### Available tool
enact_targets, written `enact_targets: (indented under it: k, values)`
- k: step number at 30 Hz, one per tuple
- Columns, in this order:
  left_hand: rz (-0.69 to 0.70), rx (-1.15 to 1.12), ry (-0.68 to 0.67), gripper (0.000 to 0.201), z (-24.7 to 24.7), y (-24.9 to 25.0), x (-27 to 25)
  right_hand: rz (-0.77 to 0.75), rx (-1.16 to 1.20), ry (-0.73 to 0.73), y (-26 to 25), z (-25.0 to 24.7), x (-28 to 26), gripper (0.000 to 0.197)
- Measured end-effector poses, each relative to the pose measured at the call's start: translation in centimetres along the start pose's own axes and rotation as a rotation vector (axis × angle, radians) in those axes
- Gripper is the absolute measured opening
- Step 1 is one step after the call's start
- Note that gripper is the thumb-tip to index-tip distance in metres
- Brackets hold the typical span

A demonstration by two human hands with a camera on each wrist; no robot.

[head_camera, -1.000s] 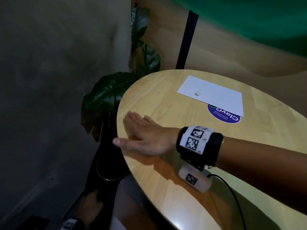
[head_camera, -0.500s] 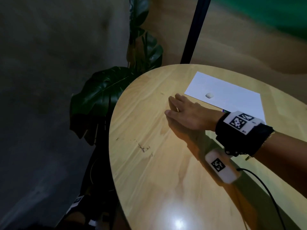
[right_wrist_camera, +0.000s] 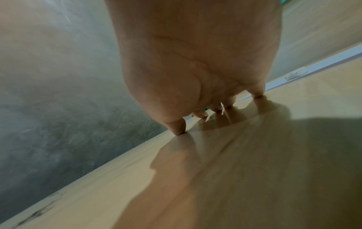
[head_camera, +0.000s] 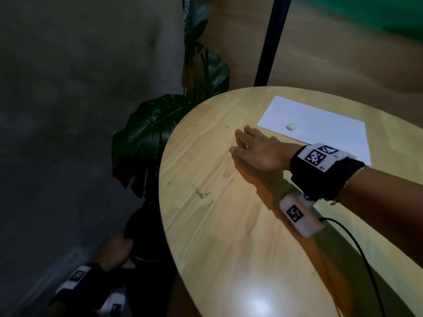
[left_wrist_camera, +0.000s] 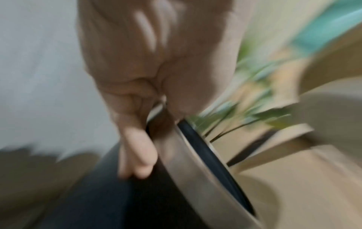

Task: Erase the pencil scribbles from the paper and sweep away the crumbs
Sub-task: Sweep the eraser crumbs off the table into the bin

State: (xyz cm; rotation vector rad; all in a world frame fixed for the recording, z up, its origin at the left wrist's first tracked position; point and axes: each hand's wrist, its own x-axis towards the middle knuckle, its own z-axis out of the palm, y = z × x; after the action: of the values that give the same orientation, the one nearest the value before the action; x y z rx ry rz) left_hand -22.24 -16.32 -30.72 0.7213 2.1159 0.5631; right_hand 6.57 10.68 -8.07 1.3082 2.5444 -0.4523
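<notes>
The white paper (head_camera: 320,124) lies at the far right of the round wooden table (head_camera: 229,236), with a small white eraser (head_camera: 291,126) on it. Dark eraser crumbs (head_camera: 201,193) lie scattered near the table's left edge. My right hand (head_camera: 242,143) rests flat on the wood just left of the paper, fingers straight, and its fingertips (right_wrist_camera: 178,130) touch the surface. It holds nothing. Below the table's left edge, my left hand (head_camera: 114,252) grips the rim of a dark round bin (left_wrist_camera: 205,155). The left wrist view is blurred.
A large-leafed plant (head_camera: 160,124) stands beside the table's left edge, above the bin (head_camera: 146,225). A black pole (head_camera: 270,42) rises behind the table. A black cable (head_camera: 357,248) trails from my right wrist across the tabletop.
My right hand has moved from the table's left edge back toward the paper. A trail of crumbs now shows near that edge. The left hand stays low beside the table.
</notes>
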Motion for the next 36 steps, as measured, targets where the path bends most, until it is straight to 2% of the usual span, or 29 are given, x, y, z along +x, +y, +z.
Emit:
enact_targets:
  k: [2,5,9,14,19,25,28,31,33,36]
  values:
    - [0.001,-0.006,0.038,0.024,-3.1,3.2,-4.3,0.002,-0.008,0.017,-0.2,0.0,-0.3,0.075]
    - [0.03,0.026,0.091,0.021,-6.7,6.3,-9.3,0.018,0.019,0.056,-0.9,0.1,-1.5,0.072]
    - [0.069,0.16,0.067,0.028,-10.0,9.2,-12.9,0.027,0.089,0.109,-2.2,0.7,-5.2,0.072]
    - [0.092,0.166,0.137,0.025,-11.5,11.6,-15.6,0.052,0.066,0.019,-3.6,2.8,-8.7,0.086]
    - [0.082,0.113,0.099,0.028,-11.5,12.9,-17.3,0.093,0.066,-0.06,-5.8,5.0,-11.9,0.1]
    - [0.117,0.127,0.113,0.027,-11.4,13.7,-18.2,0.058,0.098,-0.024,-9.0,6.9,-13.0,0.117]
    - [0.124,0.179,0.105,0.026,-11.4,14.1,-18.3,0.034,0.124,0.023,-11.8,7.6,-12.9,0.118]
    - [0.117,0.228,0.073,0.021,-11.5,14.4,-18.3,-0.034,0.122,0.045,-14.8,8.1,-12.9,0.114]
    - [0.111,0.23,0.065,0.018,-11.4,14.5,-18.4,-0.136,0.096,-0.003,-16.2,8.2,-12.9,0.111]
    - [0.129,0.25,0.126,0.02,-11.1,14.4,-18.0,-0.272,0.123,-0.041,-16.1,7.5,-12.6,0.102]
